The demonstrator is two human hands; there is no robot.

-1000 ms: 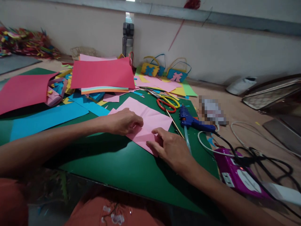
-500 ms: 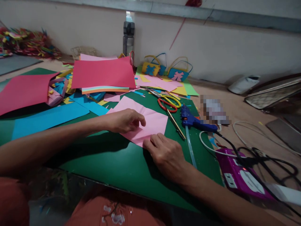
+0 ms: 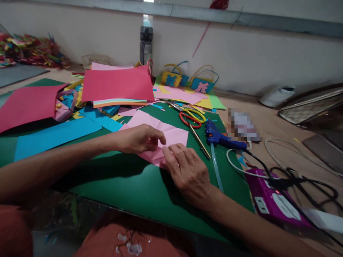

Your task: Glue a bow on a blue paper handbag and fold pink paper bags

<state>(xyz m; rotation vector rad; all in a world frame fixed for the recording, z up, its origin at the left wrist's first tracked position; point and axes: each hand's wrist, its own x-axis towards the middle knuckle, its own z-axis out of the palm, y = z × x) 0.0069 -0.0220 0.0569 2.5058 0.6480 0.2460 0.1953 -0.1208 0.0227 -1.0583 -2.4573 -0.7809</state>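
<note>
A creased pink sheet of paper [image 3: 171,132] lies on the green board [image 3: 128,182] in front of me. My left hand [image 3: 140,138] is over its left part, fingers curled and closed at the near edge of the sheet. My right hand [image 3: 187,171] grips the near right edge, where the paper looks slightly lifted. The fingertips of both hands are close together, and part of the edge is hidden under them. Beyond the sheet to the right lie scissors with red and yellow handles [image 3: 190,118], and a blue glue gun [image 3: 221,138] with a clear glue stick.
Red sheets [image 3: 118,84] are stacked at the back over colourful scraps. Blue paper strips [image 3: 59,137] lie at left. Small paper handbags [image 3: 202,85] stand near the wall. A purple power strip [image 3: 278,200] with black cables [image 3: 316,185] sits at right.
My right hand has shifted slightly up and its fingers have extended over the sheet's near right edge, which is now drawn in. My left hand has barely moved.
</note>
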